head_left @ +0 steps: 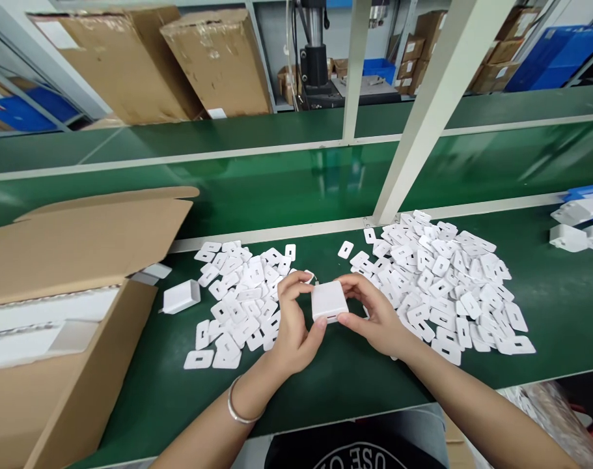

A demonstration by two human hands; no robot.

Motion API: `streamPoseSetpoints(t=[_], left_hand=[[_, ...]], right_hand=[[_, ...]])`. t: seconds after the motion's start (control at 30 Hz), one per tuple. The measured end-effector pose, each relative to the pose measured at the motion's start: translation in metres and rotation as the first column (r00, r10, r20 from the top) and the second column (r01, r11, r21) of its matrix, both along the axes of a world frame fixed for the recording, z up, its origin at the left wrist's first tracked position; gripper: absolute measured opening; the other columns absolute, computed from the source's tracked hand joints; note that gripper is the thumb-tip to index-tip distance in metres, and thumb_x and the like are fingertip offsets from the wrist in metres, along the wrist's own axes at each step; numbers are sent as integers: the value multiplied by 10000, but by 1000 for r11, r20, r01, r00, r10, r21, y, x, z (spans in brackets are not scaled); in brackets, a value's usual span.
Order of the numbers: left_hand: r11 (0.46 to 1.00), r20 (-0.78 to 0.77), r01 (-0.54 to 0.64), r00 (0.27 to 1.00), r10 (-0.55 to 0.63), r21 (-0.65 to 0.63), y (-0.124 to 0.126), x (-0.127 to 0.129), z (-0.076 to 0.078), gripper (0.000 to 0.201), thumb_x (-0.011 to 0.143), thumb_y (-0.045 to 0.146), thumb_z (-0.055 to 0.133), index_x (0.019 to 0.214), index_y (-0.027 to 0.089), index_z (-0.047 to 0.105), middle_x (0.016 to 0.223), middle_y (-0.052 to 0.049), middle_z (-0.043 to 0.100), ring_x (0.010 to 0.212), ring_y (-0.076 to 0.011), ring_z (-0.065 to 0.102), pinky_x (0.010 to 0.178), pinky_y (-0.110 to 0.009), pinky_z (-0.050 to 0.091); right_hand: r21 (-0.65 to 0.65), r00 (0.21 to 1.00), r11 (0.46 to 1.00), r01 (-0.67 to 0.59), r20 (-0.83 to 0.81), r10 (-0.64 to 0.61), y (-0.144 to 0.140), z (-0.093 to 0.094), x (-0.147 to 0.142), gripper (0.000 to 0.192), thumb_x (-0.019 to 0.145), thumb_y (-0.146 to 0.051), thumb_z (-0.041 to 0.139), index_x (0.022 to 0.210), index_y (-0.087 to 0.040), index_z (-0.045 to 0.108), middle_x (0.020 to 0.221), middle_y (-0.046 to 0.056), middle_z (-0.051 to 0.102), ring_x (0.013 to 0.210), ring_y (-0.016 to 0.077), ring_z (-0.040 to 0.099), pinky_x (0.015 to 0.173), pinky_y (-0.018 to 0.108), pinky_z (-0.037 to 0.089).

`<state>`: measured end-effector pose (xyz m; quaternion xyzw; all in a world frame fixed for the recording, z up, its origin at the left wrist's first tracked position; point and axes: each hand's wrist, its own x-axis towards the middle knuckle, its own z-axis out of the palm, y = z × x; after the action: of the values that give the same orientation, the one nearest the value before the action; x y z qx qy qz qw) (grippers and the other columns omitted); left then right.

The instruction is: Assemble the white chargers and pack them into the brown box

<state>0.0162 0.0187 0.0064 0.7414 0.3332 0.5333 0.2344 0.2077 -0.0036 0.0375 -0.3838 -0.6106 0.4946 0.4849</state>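
Note:
Both hands hold a white charger (329,299) over the green bench, between two heaps of small white slotted cover plates. My left hand (295,326) grips its left side, with the thumb at the lower front corner. A small white piece shows by my left index finger, too hidden to name. My right hand (372,318) pinches the charger's right side between thumb and fingers. The left heap of cover plates (250,293) lies beside my left hand. A larger heap of cover plates (440,280) spreads behind and right of my right hand.
Left stands an open cardboard box (115,365) with white pieces inside; another white charger (181,297) lies beside it. More chargers (568,238) sit at the far right. A slanted white post (423,124) rises from the bench's back edge, before large cartons (218,58).

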Motion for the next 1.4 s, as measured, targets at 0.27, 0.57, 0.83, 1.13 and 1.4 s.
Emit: streamPoseSetpoints(t=[0.27,0.57,0.83,1.13,1.4], left_hand=[[912,94,234,972,-214,-338,2,-3,-3,376,1048,536,536,1280,241,513,1142,-85,592,1035,-242,597,896,-376,496],[929,125,218,974,-189,-299,-4,1,1,355,1018,520,603,1227,237,551,1069,-68,605,981,-232,592,852,-359,488],[823,164,347,938,-306,-450,0,0,3,362,1052,553,535,1208,227,505,1045,-65,609,944,-222,601,823,-359,490],[811,274,363,926,-259,-458,0,5,4,433,1007,628,582,1143,225,505,971,-50,650,793,-178,633,655,-285,494],[857,245,307,944,-220,-415,0,6,3,428,981,607,638,1137,223,533,972,-65,693,851,-212,706,684,-311,551]], right_hand=[[53,999,998,41,-7,-41,2,3,7,346,966,-417,752,1249,-290,597,1169,52,623,1094,218,636,988,384,545],[94,991,992,83,96,-92,-1,4,6,339,988,-527,678,1175,-255,604,1065,63,629,960,225,638,847,381,559],[77,984,986,147,93,-154,-1,2,4,321,988,-547,670,1083,-249,595,1013,47,635,914,211,640,828,373,549],[47,981,992,120,151,-126,-5,0,1,324,988,-503,671,1160,-250,564,1073,65,625,984,236,647,888,420,564],[5,975,996,94,203,-93,-3,6,2,358,934,-507,755,1153,-259,617,1090,70,671,1005,255,662,886,425,561]])
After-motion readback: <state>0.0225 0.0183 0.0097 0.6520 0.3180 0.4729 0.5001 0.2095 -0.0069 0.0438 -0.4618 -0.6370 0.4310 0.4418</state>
